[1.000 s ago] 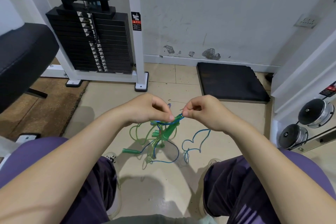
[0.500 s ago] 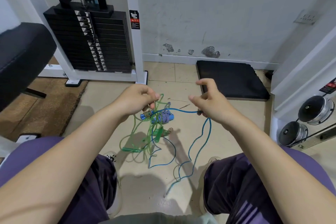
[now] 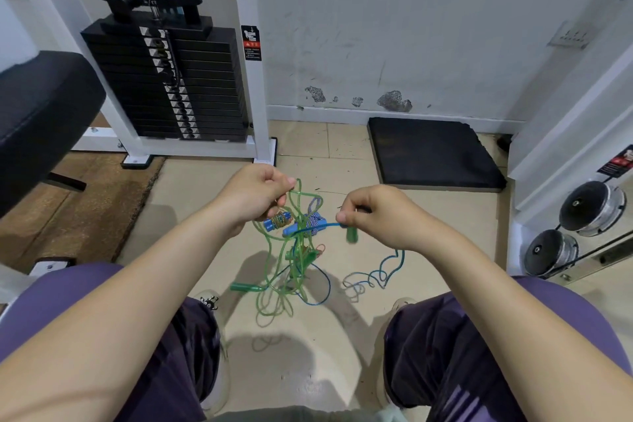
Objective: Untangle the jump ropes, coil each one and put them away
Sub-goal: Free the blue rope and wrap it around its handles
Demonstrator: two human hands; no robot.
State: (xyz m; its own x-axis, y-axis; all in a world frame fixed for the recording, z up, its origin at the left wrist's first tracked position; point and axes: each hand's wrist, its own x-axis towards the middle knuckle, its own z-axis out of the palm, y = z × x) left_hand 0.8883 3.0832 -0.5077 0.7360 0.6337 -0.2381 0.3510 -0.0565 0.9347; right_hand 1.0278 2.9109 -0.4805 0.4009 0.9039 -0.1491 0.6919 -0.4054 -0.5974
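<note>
Near the feet, loops of the green rope and the blue rope lie on the floor. Above them hangs the tangle with blue handles. The left hand has its grip pinching a green loop at the top. The right hand has its grip pinching the blue rope, and a green handle hangs under it. Farther, a black mat lies at the wall.

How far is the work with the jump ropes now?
Nothing looks finished: no rope is coiled or put away. In hand: the left hand grips the green rope, the right hand pinches the blue rope, and both are still knotted in the tangle. Left: separating, coiling and storing each rope.
</note>
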